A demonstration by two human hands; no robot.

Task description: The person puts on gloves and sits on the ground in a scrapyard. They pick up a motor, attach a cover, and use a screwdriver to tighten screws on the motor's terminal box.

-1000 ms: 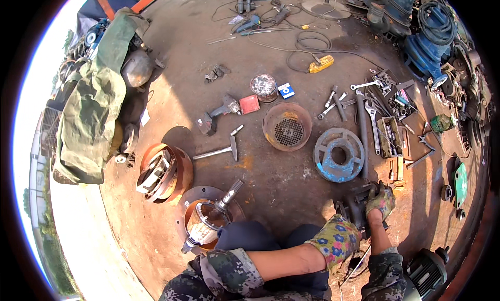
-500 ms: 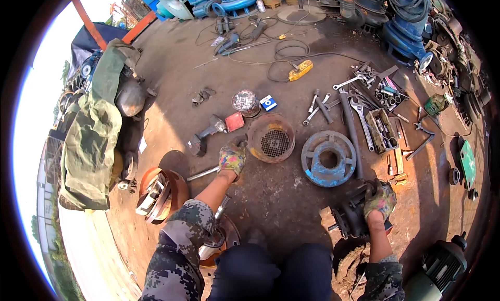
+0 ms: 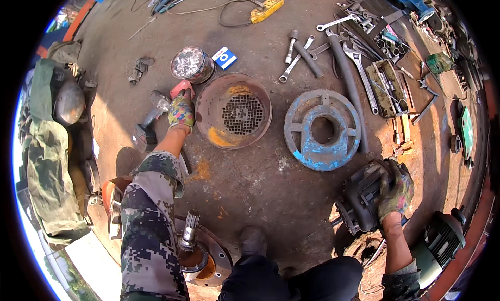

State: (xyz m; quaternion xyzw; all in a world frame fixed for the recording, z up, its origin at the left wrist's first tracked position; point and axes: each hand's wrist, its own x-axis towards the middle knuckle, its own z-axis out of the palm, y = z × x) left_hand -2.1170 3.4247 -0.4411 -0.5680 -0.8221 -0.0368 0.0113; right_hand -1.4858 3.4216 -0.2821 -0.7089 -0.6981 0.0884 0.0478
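My left hand (image 3: 181,111), in a colourful patterned glove, has its fingers closed on a small red box (image 3: 182,87), partly covering it. Just beyond stands a paint-splashed tin (image 3: 192,64) with a blue and white box (image 3: 224,58) beside it. A cordless impact wrench (image 3: 151,116) lies left of that hand, partly hidden. To its right is a rusty round cover with a mesh grille (image 3: 242,114). My right hand (image 3: 397,191), gloved too, grips a dark machine part (image 3: 359,199) at the lower right; the part's exact kind is unclear.
A blue-grey ring-shaped casting (image 3: 323,130) lies right of centre. Beyond it are wrenches (image 3: 359,77), a metal socket box (image 3: 386,87) and a long bar. A flanged shaft (image 3: 190,230) stands near my left knee. A green motor (image 3: 440,243) is at the lower right.
My left hand has moved forward from beside the mesh cover to the red box. My right hand stays on the dark part. The view has tilted down and shifted.
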